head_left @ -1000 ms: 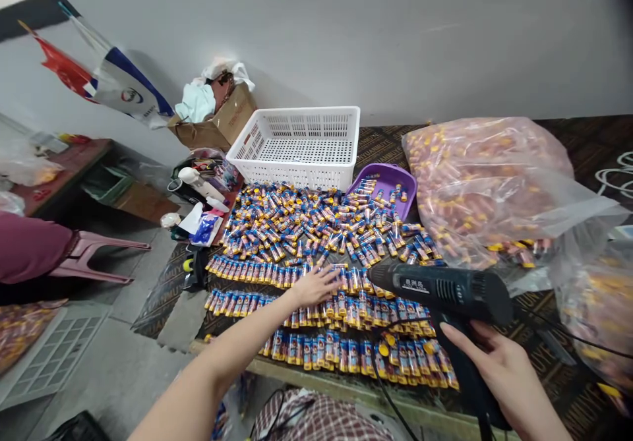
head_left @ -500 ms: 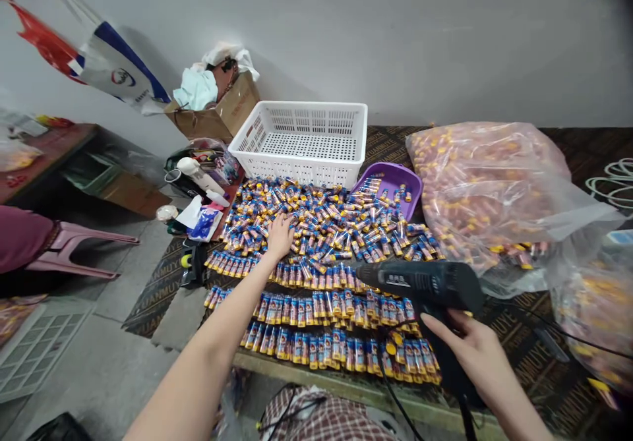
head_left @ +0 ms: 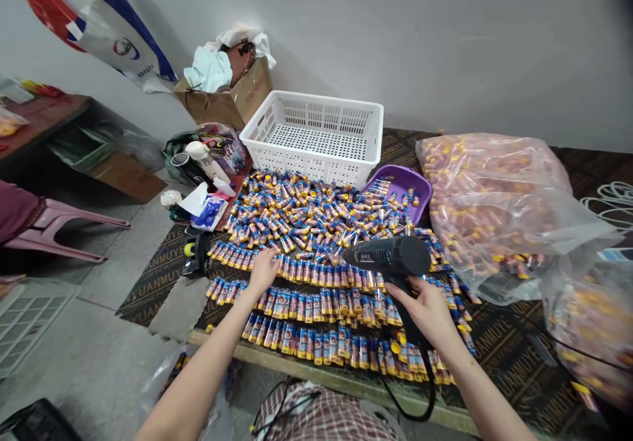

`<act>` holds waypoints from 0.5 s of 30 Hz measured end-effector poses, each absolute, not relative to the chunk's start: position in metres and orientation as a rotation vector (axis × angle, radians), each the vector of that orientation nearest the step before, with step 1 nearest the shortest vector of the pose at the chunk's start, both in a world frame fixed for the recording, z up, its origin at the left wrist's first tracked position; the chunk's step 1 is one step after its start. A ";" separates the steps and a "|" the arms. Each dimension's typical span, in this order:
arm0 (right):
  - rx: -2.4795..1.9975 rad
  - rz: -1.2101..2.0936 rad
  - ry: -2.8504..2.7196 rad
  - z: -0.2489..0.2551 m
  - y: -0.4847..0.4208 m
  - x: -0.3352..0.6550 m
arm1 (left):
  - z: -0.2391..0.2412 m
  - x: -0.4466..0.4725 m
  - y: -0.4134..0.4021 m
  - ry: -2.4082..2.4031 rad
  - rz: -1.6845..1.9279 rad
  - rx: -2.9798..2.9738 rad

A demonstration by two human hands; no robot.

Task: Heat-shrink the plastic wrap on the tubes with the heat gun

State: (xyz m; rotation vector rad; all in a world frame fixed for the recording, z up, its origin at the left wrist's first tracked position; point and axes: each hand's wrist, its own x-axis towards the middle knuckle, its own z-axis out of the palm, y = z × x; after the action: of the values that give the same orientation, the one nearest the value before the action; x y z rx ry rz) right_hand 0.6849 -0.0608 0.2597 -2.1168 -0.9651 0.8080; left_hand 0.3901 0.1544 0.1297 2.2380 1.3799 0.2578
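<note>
My right hand [head_left: 425, 309] grips the handle of a black heat gun [head_left: 386, 256], whose nozzle points left over the rows of small blue-and-yellow tubes [head_left: 316, 302] lined up on the table. My left hand [head_left: 263, 271] rests palm down on the left part of the upper row, fingers together and slightly curled over the tubes. Behind the rows lies a loose heap of the same tubes [head_left: 306, 213].
A white plastic basket [head_left: 316, 136] stands at the back, a purple scoop tray [head_left: 401, 187] beside it. Big clear bags of tubes [head_left: 494, 197] fill the right side. A cardboard box [head_left: 227, 98], bottles and clutter sit at the left. A pink chair [head_left: 54, 230] stands on the floor.
My left hand came back from the loose heap to the upper row of tubes. My right hand closed on the heat gun's handle and brought it left, closer to the rows.
</note>
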 end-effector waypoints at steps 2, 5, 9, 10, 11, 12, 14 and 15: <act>-2.105 0.858 -0.989 0.261 -0.062 0.684 | 0.130 0.396 0.155 1.376 0.259 2.197; -2.051 0.897 -1.003 0.262 -0.060 0.678 | 0.132 0.405 0.155 1.357 0.281 2.165; -2.129 0.806 -0.961 0.263 -0.049 0.667 | 0.134 0.407 0.154 1.345 0.328 2.143; -2.135 0.790 -0.954 0.264 -0.046 0.664 | 0.134 0.405 0.154 1.346 0.334 2.136; -2.117 0.789 -0.953 0.265 -0.043 0.663 | 0.133 0.403 0.153 1.352 0.335 2.126; -2.080 0.805 -0.957 0.267 -0.041 0.661 | 0.132 0.400 0.153 1.362 0.329 2.116; -2.004 0.862 -0.959 0.272 -0.042 0.661 | 0.130 0.393 0.153 1.389 0.310 2.095; -1.995 0.884 -0.959 0.275 -0.045 0.662 | 0.128 0.390 0.153 1.397 0.302 2.086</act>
State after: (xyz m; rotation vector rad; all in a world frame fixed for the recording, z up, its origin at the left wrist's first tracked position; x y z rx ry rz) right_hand 0.6622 -0.0449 0.2749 -1.9955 -0.9587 0.8838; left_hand 0.3904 0.1532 0.1282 2.0860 1.3967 0.3016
